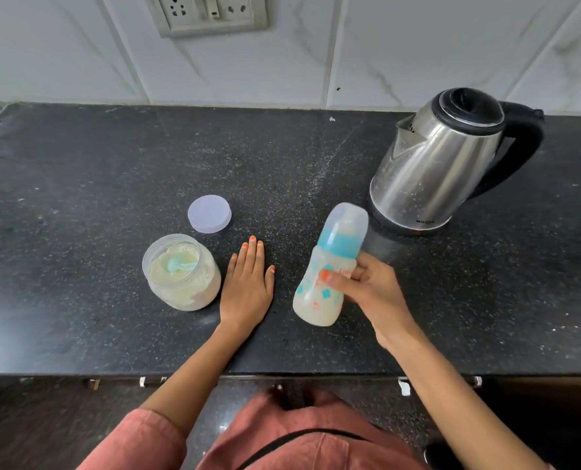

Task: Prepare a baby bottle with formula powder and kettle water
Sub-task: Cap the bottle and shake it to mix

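a dark speckled counter (112, 171) meets white marble-look tiles (384, 45) bearing a socket plate (207, 13).

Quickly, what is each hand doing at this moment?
Left hand: open, flat on the black speckled counter.
Right hand: closed around the capped, milky baby bottle.

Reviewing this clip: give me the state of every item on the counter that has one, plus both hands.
Baby bottle: capped, tilted, milky liquid inside.
Formula jar: open, powder inside, scoop in it.
Jar lid: off, lying flat behind the jar.
Kettle: lid shut, upright on its base.
Left hand: flat on the counter, empty.
Right hand: gripping the bottle.
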Available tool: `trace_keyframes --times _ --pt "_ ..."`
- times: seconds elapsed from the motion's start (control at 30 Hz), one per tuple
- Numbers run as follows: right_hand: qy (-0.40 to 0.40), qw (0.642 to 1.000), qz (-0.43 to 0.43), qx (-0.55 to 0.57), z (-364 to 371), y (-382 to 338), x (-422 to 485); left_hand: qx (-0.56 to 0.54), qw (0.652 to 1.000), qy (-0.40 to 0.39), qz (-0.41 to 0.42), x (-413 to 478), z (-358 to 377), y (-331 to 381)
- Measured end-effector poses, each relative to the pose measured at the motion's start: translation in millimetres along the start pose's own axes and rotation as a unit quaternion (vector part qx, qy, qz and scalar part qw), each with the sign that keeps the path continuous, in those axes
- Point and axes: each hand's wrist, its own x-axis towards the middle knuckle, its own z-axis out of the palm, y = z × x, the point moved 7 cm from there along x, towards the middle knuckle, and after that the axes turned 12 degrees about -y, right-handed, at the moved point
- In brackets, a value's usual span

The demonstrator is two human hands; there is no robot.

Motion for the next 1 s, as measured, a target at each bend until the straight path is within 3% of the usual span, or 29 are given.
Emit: trace_keyframes --times 0.07,0.2,0.4,0.57,0.73,0.8,0.93,1.0 --pt "0.022 0.999 -0.015 0.031 -6.6 -5.5 2.4 -0.002 1.0 0.001 0.0 -0.2 -0.6 0.5" --pt "0.156 0.976 -0.039 0.145 -35.2 -9.6 9.3 -0.008 1.0 0.002 0.002 -0.9 -1.4 1.2" --pt "-0.001 0.999 -0.032 -0.011 -1.9 -9.7 -0.3 -0.007 1.0 0.0 0.001 -0.8 -1.1 0.4" --pt "0.148 0.978 -0.041 0.144 -33.4 -12.2 12.5 -0.01 1.0 0.002 0.003 -1.4 -1.4 1.1" --pt "0.005 0.999 0.009 0.034 -2.8 -1.6 5.8 -0.005 1.0 -0.001 0.0 -0.1 -1.1 0.0" --pt "0.026 0.998 0.001 0.05 -10.1 -3.3 7.5 -0.008 1.0 -0.001 -0.001 -0.7 -1.1 0.8" --pt "0.149 0.97 -0.041 0.187 -36.5 -8.4 13.2 -0.008 1.0 0.001 0.001 -1.6 -1.2 0.9" --pt "0.124 0.981 -0.031 0.149 -29.8 -5.1 11.5 -0.007 1.0 0.0 0.0 -1.5 -1.2 0.9"
